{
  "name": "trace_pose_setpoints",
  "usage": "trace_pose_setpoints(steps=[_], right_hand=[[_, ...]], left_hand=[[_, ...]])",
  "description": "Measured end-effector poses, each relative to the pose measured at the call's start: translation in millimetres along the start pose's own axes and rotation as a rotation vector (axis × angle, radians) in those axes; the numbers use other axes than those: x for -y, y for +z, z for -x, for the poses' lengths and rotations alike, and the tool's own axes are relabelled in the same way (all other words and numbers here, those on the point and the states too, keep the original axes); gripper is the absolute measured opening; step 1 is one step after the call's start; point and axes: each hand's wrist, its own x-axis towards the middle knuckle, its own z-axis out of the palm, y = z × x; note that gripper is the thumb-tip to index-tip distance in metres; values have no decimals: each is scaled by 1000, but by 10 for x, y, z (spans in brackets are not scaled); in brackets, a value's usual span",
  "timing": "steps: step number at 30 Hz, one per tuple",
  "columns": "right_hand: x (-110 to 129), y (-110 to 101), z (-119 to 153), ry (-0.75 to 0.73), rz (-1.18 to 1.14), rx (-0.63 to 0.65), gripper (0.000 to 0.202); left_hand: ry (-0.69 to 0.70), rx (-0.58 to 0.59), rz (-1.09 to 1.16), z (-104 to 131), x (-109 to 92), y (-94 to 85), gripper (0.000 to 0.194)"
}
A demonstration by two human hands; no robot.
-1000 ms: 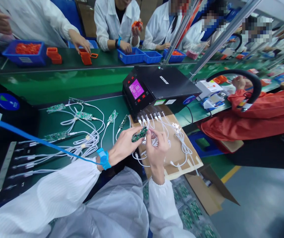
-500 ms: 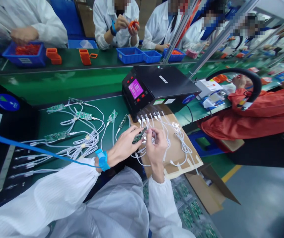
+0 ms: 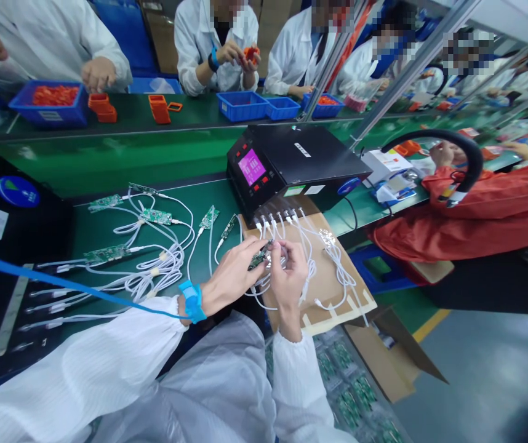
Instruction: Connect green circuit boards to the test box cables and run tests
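While the left hand (image 3: 234,274) has its grip closed on a small green circuit board (image 3: 258,259) above the cardboard sheet (image 3: 326,280), the right hand (image 3: 287,264) pinches at the board's far end; whether those fingers hold a cable plug seems hard to tell. White cables (image 3: 156,271) and more boards lie on the green bench (image 3: 95,231), left of the black box (image 3: 303,157) with its lit screen (image 3: 252,167).
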Motion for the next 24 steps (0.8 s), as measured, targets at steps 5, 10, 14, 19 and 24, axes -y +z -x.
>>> trace_pose_setpoints(steps=[5, 10, 14, 19, 24], right_hand=[[-6, -6, -11, 35, -24, 30, 20], [-71, -31, 2, 94, -41, 23, 22], [-142, -67, 7, 157, -134, -7, 24], [-124, -94, 14, 192, -193, -9, 27], [40, -84, 55, 246, -249, -11, 27]], left_hand=[[-39, 42, -5, 1, -31, 11, 33], [-99, 75, -12, 11, -62, 22, 44], [-242, 61, 107, 34, -97, -54, 62], [-438, 23, 410, 1, -173, -175, 51], [-219, -151, 315, -83, -243, -180, 32]])
